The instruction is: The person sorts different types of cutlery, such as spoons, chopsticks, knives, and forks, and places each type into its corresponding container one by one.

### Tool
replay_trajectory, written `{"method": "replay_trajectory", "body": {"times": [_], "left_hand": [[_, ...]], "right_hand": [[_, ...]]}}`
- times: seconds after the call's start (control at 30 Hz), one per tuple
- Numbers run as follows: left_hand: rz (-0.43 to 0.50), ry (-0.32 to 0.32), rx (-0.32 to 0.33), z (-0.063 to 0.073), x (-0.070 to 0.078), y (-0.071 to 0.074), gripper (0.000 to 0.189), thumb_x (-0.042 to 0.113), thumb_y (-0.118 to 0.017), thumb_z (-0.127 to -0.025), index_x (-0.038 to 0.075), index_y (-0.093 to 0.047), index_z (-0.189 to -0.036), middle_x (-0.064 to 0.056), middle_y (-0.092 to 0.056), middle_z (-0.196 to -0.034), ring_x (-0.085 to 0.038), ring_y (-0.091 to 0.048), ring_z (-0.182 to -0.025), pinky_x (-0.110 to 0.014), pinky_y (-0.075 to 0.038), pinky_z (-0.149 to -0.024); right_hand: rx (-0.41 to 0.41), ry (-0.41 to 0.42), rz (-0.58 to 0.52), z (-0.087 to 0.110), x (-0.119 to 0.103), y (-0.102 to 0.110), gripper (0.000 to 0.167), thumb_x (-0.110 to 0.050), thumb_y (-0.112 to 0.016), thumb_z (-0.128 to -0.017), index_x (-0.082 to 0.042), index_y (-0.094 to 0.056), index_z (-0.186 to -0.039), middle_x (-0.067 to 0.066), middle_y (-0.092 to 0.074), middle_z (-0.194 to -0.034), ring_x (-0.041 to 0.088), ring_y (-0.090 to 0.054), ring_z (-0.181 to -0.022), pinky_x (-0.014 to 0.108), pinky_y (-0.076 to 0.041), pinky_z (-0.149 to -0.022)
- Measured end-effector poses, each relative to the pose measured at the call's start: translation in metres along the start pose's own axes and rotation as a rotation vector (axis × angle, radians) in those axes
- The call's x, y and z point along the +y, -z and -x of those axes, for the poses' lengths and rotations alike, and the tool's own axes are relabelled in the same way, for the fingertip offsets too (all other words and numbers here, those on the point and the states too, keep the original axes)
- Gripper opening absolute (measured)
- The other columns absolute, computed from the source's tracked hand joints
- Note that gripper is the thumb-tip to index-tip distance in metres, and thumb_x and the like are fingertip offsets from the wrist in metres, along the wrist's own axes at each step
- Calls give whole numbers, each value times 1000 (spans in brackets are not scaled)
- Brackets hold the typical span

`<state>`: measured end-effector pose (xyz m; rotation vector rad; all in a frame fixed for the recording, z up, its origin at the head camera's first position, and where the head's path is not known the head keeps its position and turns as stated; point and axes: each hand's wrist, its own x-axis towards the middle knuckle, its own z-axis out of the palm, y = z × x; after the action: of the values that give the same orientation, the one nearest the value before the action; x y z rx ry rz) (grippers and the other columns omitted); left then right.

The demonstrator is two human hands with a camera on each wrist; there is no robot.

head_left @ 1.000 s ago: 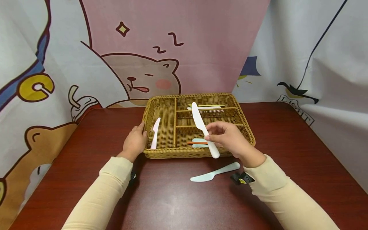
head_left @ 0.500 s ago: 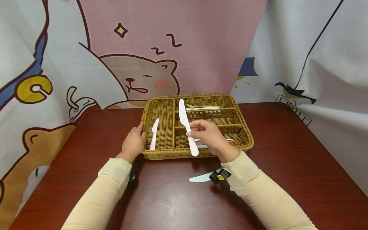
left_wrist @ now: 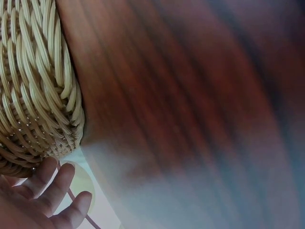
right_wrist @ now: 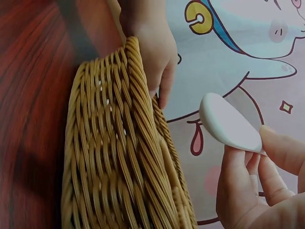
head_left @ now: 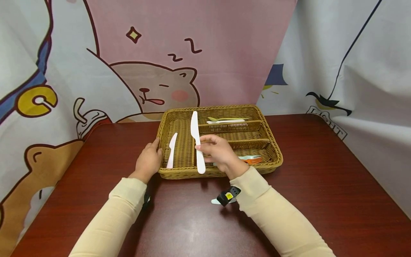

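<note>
My right hand (head_left: 219, 154) pinches a white plastic knife (head_left: 194, 128) by its handle between thumb and fingers. In the head view the knife stands blade up over the divider beside the long left compartment of the wicker basket (head_left: 221, 172). The rounded handle end (right_wrist: 228, 121) points toward the camera in the right wrist view. At the basket's left side rests my left hand (head_left: 149, 160), its loose, spread fingers (left_wrist: 62, 183) against the outer wall. A pale pink knife (head_left: 172, 150) lies in the left compartment.
In the back compartment lie a yellow-green utensil (head_left: 231, 118) and a white one (head_left: 224, 121). An orange fork (head_left: 254, 161) and pale green cutlery (head_left: 250, 157) are in the front compartment, partly behind my right hand. A pale green knife (head_left: 216, 201) on the table is mostly covered by the wrist camera.
My right hand has moved left with the white knife, from above the front right compartment to over the divider by the left one. My left hand stays at the basket's side.
</note>
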<state>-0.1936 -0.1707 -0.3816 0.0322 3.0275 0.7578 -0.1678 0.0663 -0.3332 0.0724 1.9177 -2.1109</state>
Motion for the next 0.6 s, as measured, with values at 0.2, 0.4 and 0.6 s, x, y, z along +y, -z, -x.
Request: {"method": "replay_trajectory", "body": {"times": [0.2, 0.4, 0.6], "left_hand": [[7, 1, -1, 1, 1, 2, 53, 20, -38, -103, 4, -27, -153, -26, -42, -141, -43, -46, -126, -55, -39, -101], [8, 2, -7, 1, 2, 2, 53, 20, -38, -104, 4, -26, -153, -26, -41, -142, -43, -45, -127, -55, -38, -102], [4, 0, -5, 1, 1, 1, 53, 20, -38, -104, 4, -26, -153, -26, -42, -142, -43, -45, -126, -55, -39, -102]], "right_hand": [[3, -26, -51, -5, 0, -11, 34, -1, -63, -91, -1, -56, -124, 9, -65, -100, 18, -66, -86, 32, -56, -70], [9, -44, -90, -12, 1, -25, 34, 0, -63, -91, -2, -57, -124, 15, -67, -107, 17, -65, -84, 31, -55, -70], [3, -72, -99, -18, 2, -38, 35, -2, -65, -91, -5, -58, -124, 14, -67, -108, 15, -63, -81, 31, -56, -70]]}}
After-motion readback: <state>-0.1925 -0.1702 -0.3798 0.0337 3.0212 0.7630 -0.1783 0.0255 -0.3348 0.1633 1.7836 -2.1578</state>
